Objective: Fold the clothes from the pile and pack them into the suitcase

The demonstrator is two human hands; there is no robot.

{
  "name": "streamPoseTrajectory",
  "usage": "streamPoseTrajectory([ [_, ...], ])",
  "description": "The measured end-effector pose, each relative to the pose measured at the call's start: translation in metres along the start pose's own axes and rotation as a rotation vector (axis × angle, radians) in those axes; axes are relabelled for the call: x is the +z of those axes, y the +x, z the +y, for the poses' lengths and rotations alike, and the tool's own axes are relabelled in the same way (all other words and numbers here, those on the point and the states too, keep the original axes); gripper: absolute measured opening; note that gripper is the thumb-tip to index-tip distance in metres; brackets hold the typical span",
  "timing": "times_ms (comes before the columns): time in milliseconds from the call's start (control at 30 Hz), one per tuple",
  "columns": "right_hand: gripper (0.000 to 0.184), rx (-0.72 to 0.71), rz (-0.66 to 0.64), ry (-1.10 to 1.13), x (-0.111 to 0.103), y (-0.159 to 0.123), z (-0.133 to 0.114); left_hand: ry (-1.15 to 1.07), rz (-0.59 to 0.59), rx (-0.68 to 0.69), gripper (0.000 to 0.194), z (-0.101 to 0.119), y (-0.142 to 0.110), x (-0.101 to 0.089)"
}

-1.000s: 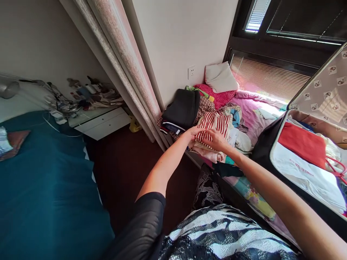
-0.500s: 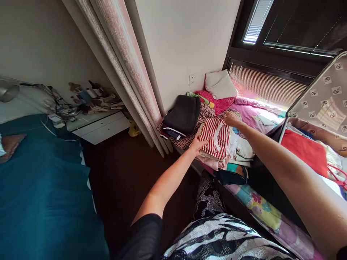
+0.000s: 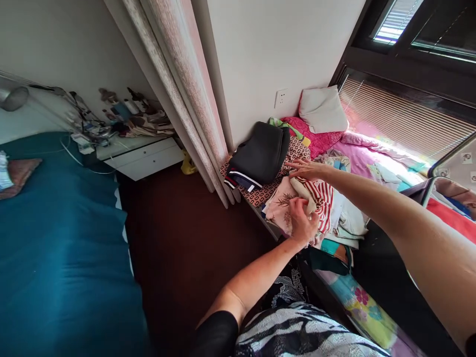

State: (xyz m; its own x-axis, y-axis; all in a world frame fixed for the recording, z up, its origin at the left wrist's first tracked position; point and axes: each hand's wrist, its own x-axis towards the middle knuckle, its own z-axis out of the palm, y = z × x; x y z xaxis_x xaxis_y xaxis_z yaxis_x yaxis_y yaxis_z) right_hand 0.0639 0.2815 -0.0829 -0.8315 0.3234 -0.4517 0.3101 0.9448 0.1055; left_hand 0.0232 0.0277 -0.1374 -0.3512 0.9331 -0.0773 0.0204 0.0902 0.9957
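Note:
A red-and-white striped garment (image 3: 326, 194) lies folded on a pile of clothes, its left side rolled over with a cream garment (image 3: 302, 187). My left hand (image 3: 303, 222) is curled closed on the near end of that roll. Above its far end, my right hand (image 3: 310, 169) is stretched out with fingers apart and holds nothing. Under the roll, a pink garment (image 3: 278, 202) with a dark plant-like print is exposed on the left. White folded clothes (image 3: 351, 218) lie to the right of the stripes.
A black bag-like item (image 3: 260, 151) rests on a brown patterned cloth (image 3: 297, 148) beside the wall. An open suitcase (image 3: 429, 193) stands at right, with a red cloth (image 3: 446, 213) inside. The floral bedding (image 3: 362, 300) runs along the near side. Left are a curtain (image 3: 189, 84) and teal bed (image 3: 67, 258).
The striped garment's left side is turned over to the right, uncovering the pink garment. My left hand has closed on the roll; my right hand has opened. The view has shifted left.

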Motion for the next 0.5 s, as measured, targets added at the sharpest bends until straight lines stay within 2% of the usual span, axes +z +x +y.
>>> streamPoseTrajectory([
  [100, 0.063, -0.046, 0.034, -0.006, 0.002, -0.005, 0.002, -0.001, 0.018, 0.058, 0.083, 0.001, -0.009, 0.020],
  [167, 0.060, -0.046, 0.095, 0.028, 0.004, -0.012, 0.005, -0.023, 0.033, -0.004, 0.108, -0.003, -0.011, 0.026],
  [200, 0.058, -0.039, 0.119, 0.051, 0.005, -0.017, 0.007, -0.033, 0.044, -0.067, 0.110, -0.005, -0.009, 0.027],
  [233, 0.054, -0.030, 0.141, 0.073, 0.006, -0.022, 0.009, -0.041, 0.055, -0.147, 0.104, -0.007, -0.006, 0.026],
  [300, 0.043, -0.003, 0.180, 0.090, 0.008, -0.035, 0.014, -0.057, 0.065, -0.322, 0.078, -0.011, 0.005, 0.021],
  [367, 0.034, 0.043, 0.230, 0.080, 0.012, -0.054, 0.019, -0.066, 0.067, -0.423, 0.053, -0.015, 0.015, 0.014],
  [433, 0.035, 0.107, 0.280, 0.067, 0.016, -0.078, 0.022, -0.064, 0.062, -0.356, 0.040, -0.020, 0.017, 0.011],
  [500, 0.043, 0.170, 0.333, 0.058, 0.022, -0.108, 0.021, -0.051, 0.040, -0.138, 0.039, -0.026, 0.010, 0.013],
])
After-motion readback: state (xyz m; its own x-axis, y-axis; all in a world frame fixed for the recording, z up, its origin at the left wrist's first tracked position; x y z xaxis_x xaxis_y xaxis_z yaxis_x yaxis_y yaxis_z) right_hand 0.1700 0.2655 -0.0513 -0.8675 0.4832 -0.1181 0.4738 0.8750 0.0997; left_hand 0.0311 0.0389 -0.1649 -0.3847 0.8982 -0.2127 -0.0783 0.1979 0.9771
